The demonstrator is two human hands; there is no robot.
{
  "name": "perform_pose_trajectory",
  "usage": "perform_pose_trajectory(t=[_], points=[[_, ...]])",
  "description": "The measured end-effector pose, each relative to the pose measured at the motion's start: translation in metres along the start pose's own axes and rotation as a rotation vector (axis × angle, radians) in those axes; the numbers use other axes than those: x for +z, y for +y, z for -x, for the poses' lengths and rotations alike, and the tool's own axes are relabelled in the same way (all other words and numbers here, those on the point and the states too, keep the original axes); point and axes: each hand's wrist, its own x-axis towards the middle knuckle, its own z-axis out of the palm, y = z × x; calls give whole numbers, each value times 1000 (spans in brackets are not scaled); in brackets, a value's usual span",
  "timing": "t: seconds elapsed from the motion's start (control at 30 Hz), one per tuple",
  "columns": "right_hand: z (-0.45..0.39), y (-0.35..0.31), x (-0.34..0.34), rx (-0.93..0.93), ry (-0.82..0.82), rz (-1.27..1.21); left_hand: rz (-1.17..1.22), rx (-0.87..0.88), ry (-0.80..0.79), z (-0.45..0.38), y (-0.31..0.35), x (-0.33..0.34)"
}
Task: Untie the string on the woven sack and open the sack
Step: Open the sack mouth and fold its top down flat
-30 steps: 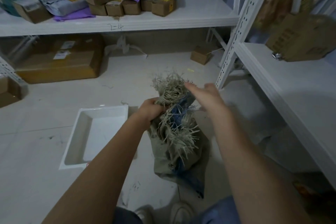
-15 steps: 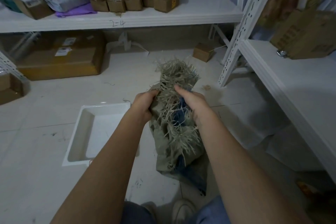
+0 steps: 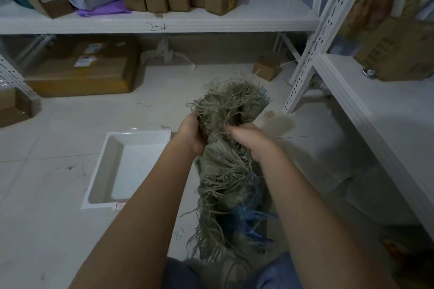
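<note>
At the centre of the frame the woven sack hangs upright over the floor, its frayed mouth bunched into a tuft above a pinched neck. The left hand grips the neck from the left with curled fingers; the right hand is curled against it from the right, fingertips buried in the loose fibres. The string itself cannot be picked out among the fraying (it may sit right at the neck between the hands).

To do this step well, I would judge that the left hand should hold the neck steady while the right fingers feel for the knot or a free end, pulling one strand at a time and not the fray, which would only tangle.

Readable writing: "2-4" handwritten on the shelf edge at upper centre. The labels on the cardboard box at left are too small to read.
</note>
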Motion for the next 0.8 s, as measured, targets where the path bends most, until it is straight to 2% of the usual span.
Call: perform_pose_trajectory(t=[0.1,0.23,0.43,0.5,0.67,0.73,0.8], points=[[-13,8,-4,11,143,-126,-6,-43,11,-4,2,-9],[-31,20,-13,38,117,-403,-21,-73,15,-9,7,-26],[-44,27,-34,37,164,-720,58,-34,109,-21,15,-54],[-46,33,-42,41,190,-786,59,-49,131,-22,15,-63],[-46,57,-58,72,139,-898,16,-46,220,-30,23,-87],[-48,62,-64,69,198,-896,58,-34,285,-38,26,-98],[-55,67,-70,47,185,-822,-13,10,362,-46,27,-106]])
